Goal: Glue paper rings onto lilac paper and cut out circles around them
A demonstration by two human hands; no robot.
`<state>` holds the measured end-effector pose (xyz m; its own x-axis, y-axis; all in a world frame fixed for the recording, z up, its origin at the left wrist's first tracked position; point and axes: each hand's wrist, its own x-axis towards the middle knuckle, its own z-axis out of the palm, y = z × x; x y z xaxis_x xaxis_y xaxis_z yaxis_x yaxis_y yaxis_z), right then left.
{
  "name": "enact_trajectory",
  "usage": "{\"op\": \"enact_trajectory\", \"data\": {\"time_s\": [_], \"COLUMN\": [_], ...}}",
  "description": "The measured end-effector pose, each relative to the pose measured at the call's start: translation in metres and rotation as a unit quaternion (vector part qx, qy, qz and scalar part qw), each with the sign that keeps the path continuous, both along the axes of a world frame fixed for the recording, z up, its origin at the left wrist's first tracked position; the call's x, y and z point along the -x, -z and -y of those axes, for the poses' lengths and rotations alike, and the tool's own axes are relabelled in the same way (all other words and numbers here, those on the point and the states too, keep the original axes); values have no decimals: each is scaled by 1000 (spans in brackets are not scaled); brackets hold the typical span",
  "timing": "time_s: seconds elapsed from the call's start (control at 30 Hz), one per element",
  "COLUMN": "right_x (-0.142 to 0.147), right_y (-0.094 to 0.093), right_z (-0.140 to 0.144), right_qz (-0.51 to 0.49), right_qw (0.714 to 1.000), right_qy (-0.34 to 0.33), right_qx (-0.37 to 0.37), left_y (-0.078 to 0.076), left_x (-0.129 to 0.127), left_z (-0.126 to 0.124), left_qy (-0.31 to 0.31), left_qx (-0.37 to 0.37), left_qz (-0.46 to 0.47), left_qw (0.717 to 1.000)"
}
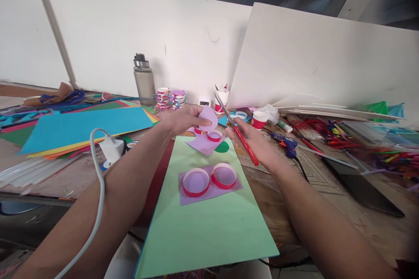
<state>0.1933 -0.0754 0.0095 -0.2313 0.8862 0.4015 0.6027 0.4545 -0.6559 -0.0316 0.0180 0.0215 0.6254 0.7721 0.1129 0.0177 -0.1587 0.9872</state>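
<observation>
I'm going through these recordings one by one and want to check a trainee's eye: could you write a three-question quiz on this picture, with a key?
1. True or false: the right hand holds the red-handled scissors.
2. What does the left hand hold?
A. a blue sheet
B. a rounded lilac piece
C. a white cup
3. Fill in: the nearer lilac card, lying on the pale green sheet, bears ____ red-sided rings.

Key: 1. True. 2. B. 3. two.
</observation>
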Motion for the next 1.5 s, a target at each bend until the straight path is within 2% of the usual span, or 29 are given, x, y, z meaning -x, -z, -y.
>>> {"op": "enact_trajectory", "data": {"time_s": [0.1,0.17,0.27,0.37,0.53,0.7,0.77,0.87,1.07,1.23,1.37,1.5], "right_x": [2,3,5,6,8,7,5,4,6,10,12,15], "right_y": [4,6,9,12,13,15,18,22,24,15,8,9], "right_z": [-5,-7,-9,-9,-9,-15,-19,-23,-20,-11,-6,-1], "right_qz": [-116,-170,-188,-162,-170,-256,-287,-306,-271,-260,-228,-134], "right_qw": [993,985,981,985,984,964,954,946,951,958,970,991], "right_qy": [-4,-12,-37,-47,-29,37,54,67,81,63,59,8], "right_qx": [-7,-17,-22,-29,-45,-57,-68,-80,-122,-102,-69,-23], "left_y": [-4,-7,-8,-4,0,6,13,24,31,28,20,12], "left_x": [-7,-14,-23,-29,-32,-49,-58,-69,-72,-66,-59,-53], "left_z": [8,14,21,23,26,35,38,38,34,31,26,22], "left_qy": [23,47,46,23,19,-16,-48,-62,-64,-84,-137,-191], "left_qx": [-30,-84,-169,-201,-163,-47,-13,48,57,39,55,85], "left_qz": [-36,-75,-132,-172,-149,12,89,162,177,164,221,320], "left_qw": [999,993,976,964,975,999,995,984,981,982,964,924]}}
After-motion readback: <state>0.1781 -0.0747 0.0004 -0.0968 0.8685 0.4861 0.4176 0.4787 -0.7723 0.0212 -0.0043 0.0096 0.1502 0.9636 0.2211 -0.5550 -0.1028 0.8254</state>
